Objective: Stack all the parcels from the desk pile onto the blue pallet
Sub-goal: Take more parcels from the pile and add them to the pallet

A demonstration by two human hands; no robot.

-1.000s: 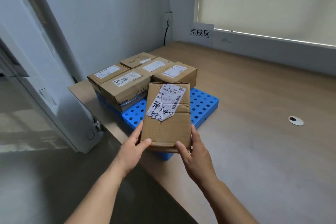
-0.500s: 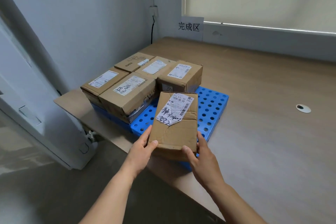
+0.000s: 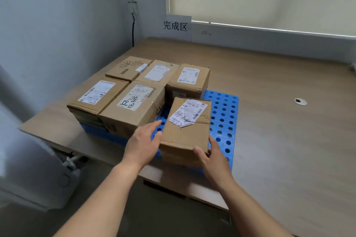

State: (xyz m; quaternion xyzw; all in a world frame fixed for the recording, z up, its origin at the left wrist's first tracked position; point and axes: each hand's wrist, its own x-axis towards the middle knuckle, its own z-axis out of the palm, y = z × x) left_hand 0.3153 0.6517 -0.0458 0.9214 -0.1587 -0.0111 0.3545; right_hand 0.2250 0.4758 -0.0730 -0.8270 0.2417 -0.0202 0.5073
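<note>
Done: five parcels (image 3: 134, 106) sit on the pallet (image 3: 223, 113), three in the far row and two in the near row, packed close together towards its left.
In hand: the near parcel (image 3: 185, 134), label up, is at the pallet's near edge, just right of the two-box row. I cannot tell whether its base is fully down.
Left hand (image 3: 141, 146): fingers (image 3: 154, 125) straight, laid along the near parcel's left side.
Right hand (image 3: 215, 161): thumb on the near face, fingers (image 3: 212, 141) wrapped round the right side, clamped on that corner.
Room left: a bare blue strip shows right of the near parcel.
Stage: by my judgement, the sixth box is being seated.
Left to do: release it. The desk pile is out of view, so I cannot tell how many remain.
Support: the pallet lies on the tabletop (image 3: 279, 140).
</note>
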